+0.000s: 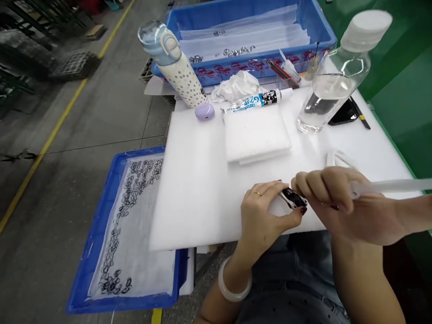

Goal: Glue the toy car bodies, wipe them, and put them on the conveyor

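Note:
My left hand (265,213) pinches a small black and white glossy part (293,198) between thumb and fingers, just above the near edge of the white foam sheet (199,180). Against the part's right side, my right hand (340,200) holds a thin pale stick (391,185) that points out to the right. Both hands meet over the part at the near side of the table. A pale bangle circles my left wrist.
A blue tray (101,225) with several dark small parts sits low at left. On the table: folded foam pad (256,132), glue tube (253,101), clear bottle (332,85), dotted flask (178,72), lilac case (204,111), black phone (344,114), far blue crate (310,22).

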Demonstrator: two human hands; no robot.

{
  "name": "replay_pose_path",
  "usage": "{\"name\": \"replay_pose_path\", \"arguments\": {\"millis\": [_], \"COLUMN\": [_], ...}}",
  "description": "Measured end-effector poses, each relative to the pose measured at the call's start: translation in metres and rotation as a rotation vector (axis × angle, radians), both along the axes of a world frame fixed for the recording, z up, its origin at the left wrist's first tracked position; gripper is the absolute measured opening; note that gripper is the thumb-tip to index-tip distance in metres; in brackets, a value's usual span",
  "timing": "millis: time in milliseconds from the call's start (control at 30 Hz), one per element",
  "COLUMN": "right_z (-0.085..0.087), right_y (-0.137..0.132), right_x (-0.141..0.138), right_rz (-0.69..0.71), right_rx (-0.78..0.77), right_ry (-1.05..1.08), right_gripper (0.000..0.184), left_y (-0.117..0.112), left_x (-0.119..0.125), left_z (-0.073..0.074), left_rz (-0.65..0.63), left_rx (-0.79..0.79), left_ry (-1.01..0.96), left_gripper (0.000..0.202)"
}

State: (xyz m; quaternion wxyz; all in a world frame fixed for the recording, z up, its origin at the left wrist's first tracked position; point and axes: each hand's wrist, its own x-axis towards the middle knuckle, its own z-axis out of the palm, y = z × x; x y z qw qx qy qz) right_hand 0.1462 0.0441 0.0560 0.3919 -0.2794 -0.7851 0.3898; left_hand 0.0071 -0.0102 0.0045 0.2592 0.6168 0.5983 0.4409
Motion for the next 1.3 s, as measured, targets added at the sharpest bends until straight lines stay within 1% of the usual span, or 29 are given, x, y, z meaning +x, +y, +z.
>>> {"name": "replay_pose_path", "arguments": {"millis": [67, 100, 167, 300, 400, 467, 533, 600, 667, 933, 1133, 1300], "right_z": [-0.004, -0.006, -0.009, -0.008, -0.006, -0.005, -0.006, -0.007, -0.008, -0.007, -0.006, -0.011], "right_y": [-0.001, -0.002, -0.002, -0.003, -0.001, -0.001, -0.002, -0.004, -0.006, -0.007, -0.008, -0.009], "right_x": [0.001, 0.000, -0.003, -0.010, -0.010, -0.009, -0.010, -0.011, -0.012, -0.011, -0.012, -0.015], "right_rz": [0.053, 0.051, 0.024, -0.040, -0.001, 0.047, 0.068, 0.052, 0.024, -0.040, -0.062, -0.097], "right_rx": [-0.280, -0.347, -0.401, -0.427, -0.489, -0.566, -0.622, -0.631, -0.615, -0.585, -0.559, -0.555], "right_ry": [0.262, 0.355, 0.467, 0.489, 0.512, 0.570, 0.640, 0.708, 0.732, 0.630, 0.665, 0.691], "right_gripper": [0.052, 0.053, 0.054, 0.058, 0.057, 0.055, 0.053, 0.052, 0.051, 0.056, 0.054, 0.056], "left_y": [0.000, 0.001, 0.001, 0.002, 0.002, 0.002, 0.001, 0.001, 0.001, 0.002, 0.002, 0.002], "left_x": [-0.001, -0.001, -0.002, -0.002, -0.002, -0.002, -0.002, -0.003, -0.003, -0.002, -0.002, -0.002], "left_z": [-0.001, -0.001, -0.002, -0.002, -0.002, -0.002, -0.002, -0.002, -0.002, -0.003, -0.003, -0.002], "left_rz": [0.005, 0.002, -0.001, 0.007, 0.009, 0.006, 0.005, 0.005, 0.004, 0.006, 0.000, -0.006], "left_rx": [0.006, 0.006, 0.001, -0.011, -0.004, 0.001, 0.003, 0.005, 0.003, 0.029, 0.027, 0.030], "left_ry": [-0.005, -0.003, 0.001, 0.007, 0.010, 0.011, 0.012, 0.014, 0.017, 0.027, 0.031, 0.044], "left_gripper": [0.035, 0.034, 0.032, 0.030, 0.030, 0.030, 0.030, 0.029, 0.028, 0.027, 0.027, 0.027]}}
